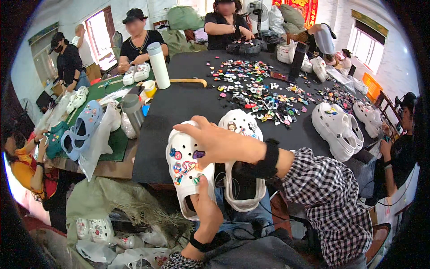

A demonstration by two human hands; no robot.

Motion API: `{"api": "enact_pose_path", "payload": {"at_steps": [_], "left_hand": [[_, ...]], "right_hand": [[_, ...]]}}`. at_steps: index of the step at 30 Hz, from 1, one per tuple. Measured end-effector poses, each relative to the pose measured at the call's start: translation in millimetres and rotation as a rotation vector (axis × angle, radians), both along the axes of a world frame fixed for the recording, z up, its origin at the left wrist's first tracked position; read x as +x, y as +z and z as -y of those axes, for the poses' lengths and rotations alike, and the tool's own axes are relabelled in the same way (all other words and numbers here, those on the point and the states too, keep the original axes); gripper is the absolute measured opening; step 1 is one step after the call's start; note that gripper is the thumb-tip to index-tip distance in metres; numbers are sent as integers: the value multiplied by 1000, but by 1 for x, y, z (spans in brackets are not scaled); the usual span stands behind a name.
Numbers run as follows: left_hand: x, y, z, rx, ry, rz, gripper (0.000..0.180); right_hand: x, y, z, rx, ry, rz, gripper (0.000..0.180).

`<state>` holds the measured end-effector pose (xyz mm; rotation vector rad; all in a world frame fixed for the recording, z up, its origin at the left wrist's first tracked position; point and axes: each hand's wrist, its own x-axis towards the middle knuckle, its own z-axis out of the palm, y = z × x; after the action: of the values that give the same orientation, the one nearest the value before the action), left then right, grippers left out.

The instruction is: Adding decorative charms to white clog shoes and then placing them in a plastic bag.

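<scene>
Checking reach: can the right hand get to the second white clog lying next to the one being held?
Probably yes. The right hand lies across the held white clog, and the second white clog sits right beside and partly under that wrist, with nothing between them.

Workshop rm, white walls (403,67). Big table w/ black cover (188,96) in the middle; smaller table w/ green mat (117,139) on its left, touching. Window w/ dark red frame (99,33) far left, bright daylight thru it; 2nd window (365,47) on the right wall, also bright. Red hanging w/ gold pattern (299,9) on the back wall. White standing fan (255,11) behind the table's far end. Green sacks (184,18) piled at the back wall. Several ppl seated round both tables.
</scene>
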<state>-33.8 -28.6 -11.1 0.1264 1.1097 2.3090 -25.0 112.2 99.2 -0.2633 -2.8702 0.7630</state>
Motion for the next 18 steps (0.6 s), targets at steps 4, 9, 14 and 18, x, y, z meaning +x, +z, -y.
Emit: {"api": "enact_pose_path", "payload": {"at_steps": [4, 9, 14, 18], "left_hand": [[-7, 3, 5, 43, -100, -27, 38], [-19, 11, 10, 8, -173, -58, 39], [-25, 18, 9, 58, -304, -144, 33], [-44, 1, 17, -62, -333, -523, 22]], "right_hand": [[28, -6, -1, 76, 34, -164, 85], [86, -8, 23, 64, -90, -491, 51], [137, -37, 61, 108, -106, -491, 38], [139, -58, 85, 168, -95, -495, 50]]}}
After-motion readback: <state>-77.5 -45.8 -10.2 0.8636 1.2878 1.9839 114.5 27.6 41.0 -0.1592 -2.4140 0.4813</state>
